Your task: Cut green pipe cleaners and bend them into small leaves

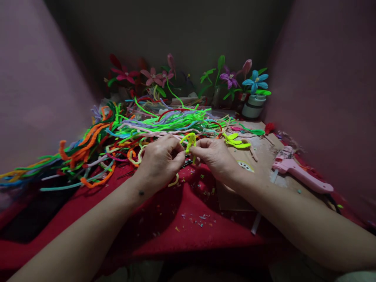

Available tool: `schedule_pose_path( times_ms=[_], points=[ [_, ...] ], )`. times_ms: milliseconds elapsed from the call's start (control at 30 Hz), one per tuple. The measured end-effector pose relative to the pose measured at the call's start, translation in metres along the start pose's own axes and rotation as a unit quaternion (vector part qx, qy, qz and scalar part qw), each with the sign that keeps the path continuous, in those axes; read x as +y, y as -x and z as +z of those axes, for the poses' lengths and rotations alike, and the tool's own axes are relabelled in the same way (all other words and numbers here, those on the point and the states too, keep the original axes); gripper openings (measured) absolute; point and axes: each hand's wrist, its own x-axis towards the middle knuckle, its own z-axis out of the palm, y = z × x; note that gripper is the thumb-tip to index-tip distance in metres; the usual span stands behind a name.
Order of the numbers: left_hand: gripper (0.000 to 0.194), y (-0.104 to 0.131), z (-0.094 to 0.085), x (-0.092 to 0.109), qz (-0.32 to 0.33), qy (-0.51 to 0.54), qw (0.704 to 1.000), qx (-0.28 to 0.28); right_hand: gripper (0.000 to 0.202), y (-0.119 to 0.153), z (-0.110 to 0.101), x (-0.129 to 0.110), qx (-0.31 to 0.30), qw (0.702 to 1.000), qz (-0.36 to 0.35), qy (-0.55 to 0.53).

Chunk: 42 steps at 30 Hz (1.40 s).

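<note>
Between my hands is a yellow pipe cleaner (190, 140), bent into a narrow loop above my fingertips. My left hand (160, 158) pinches its left side between thumb and curled fingers. From the other side, the thumb and fingers of my right hand (214, 156) close on the same pipe cleaner. A short end hangs below the right fingertips. Just beyond my right hand lies a bundle of yellow pipe-cleaner petals (236, 141) on a cardboard sheet (235, 201). A small dark tool, partly hidden, rests under my fingers.
A large heap of coloured pipe cleaners (173, 121) spreads behind and left of my hands. At right, a pink glue gun (302, 172) lies on the cardboard. Pipe-cleaner flowers stand at the back, one blue flower (255, 81) in a jar (253, 106). Scraps dot the red cloth (164, 231).
</note>
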Motion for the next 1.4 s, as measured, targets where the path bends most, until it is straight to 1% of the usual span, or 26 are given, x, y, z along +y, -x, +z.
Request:
schedule_pose_path(
  times_ms=[133,300,433,533,767,867,967,1067,1167,1233,1400],
  points=[
    [0.015,0.003,0.005,0.0,0.039,-0.06,0.997,0.027,0.02,0.003,0.004,-0.002,0.016,1.0,-0.001,0.026],
    [0.012,0.008,0.014,0.0,0.095,-0.158,0.982,0.039,0.01,0.003,0.005,0.003,0.023,0.998,-0.012,0.061],
    [0.011,0.011,0.018,0.002,0.1,-0.209,0.972,0.03,0.005,0.002,0.005,0.007,0.024,0.998,-0.025,0.048],
    [0.011,0.011,0.018,0.002,0.093,-0.22,0.971,0.026,0.005,0.002,0.005,0.007,0.022,0.998,-0.03,0.045],
    [0.01,0.011,0.014,0.003,0.107,-0.18,0.977,0.041,0.007,0.002,0.005,0.006,0.024,0.998,-0.033,0.039],
    [0.009,0.012,0.014,0.004,0.099,-0.178,0.978,0.031,0.008,0.002,0.005,0.006,0.021,0.999,-0.034,0.028],
    [0.009,0.013,0.016,0.005,0.086,-0.198,0.976,0.02,0.008,0.002,0.005,0.007,0.02,0.999,-0.035,0.025],
    [0.01,0.013,0.018,0.004,0.092,-0.22,0.971,0.019,0.006,0.002,0.005,0.007,0.018,0.999,-0.03,0.027],
    [0.013,0.014,0.021,0.004,0.126,-0.241,0.962,0.025,0.004,0.002,0.005,0.007,0.014,0.999,-0.033,0.022],
    [0.013,0.015,0.022,0.004,0.144,-0.259,0.955,0.029,0.004,0.003,0.006,0.005,0.013,0.999,-0.031,0.012],
    [0.013,0.019,0.026,0.007,0.166,-0.32,0.932,0.036,0.005,0.005,0.006,0.0,0.013,0.999,-0.006,-0.031]
  ],
)
